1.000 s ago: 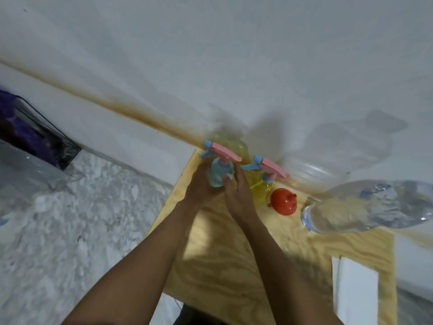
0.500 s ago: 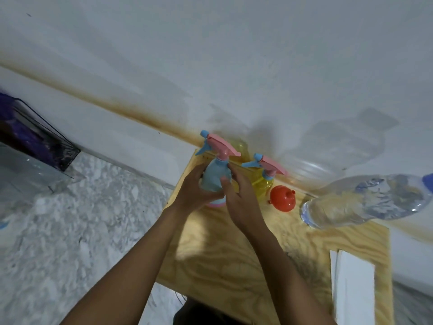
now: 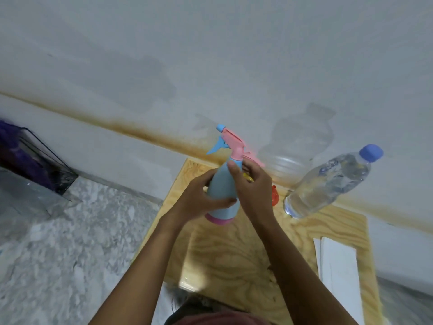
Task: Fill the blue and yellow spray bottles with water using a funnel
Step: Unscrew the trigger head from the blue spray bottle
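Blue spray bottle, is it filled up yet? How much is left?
Nothing looks done yet. The left hand and right hand hold the blue plastic spray bottle, its pink spray head on. Left to do: open it, fetch the orange funnel, pour from the capped clear water bottle, then the yellow spray bottle.

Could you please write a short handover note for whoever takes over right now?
Left hand grips the blue spray bottle by its body; right hand holds it near the neck, spray head still on.
Yellow spray bottle mostly hidden behind the right hand; orange funnel and capped water bottle sit on the wooden board.
Done: nothing visibly filled. Left: remove both spray heads, fill both bottles through the funnel.
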`<action>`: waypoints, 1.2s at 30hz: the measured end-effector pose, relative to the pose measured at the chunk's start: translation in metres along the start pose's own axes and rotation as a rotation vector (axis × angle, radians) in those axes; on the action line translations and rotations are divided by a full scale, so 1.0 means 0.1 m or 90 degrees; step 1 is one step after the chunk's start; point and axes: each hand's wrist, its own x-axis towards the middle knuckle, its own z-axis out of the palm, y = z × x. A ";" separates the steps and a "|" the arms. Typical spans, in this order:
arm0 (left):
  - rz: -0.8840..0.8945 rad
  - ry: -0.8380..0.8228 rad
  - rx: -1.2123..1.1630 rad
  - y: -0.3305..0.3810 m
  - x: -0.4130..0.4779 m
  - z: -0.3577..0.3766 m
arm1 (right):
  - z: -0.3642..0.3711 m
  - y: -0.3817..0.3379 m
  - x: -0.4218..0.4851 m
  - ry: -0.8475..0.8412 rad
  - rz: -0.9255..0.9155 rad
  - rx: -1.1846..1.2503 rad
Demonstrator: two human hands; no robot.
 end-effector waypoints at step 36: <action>0.020 -0.044 -0.050 0.56 -0.02 0.36 | -0.48 -0.17 0.02 0.012 0.010 0.219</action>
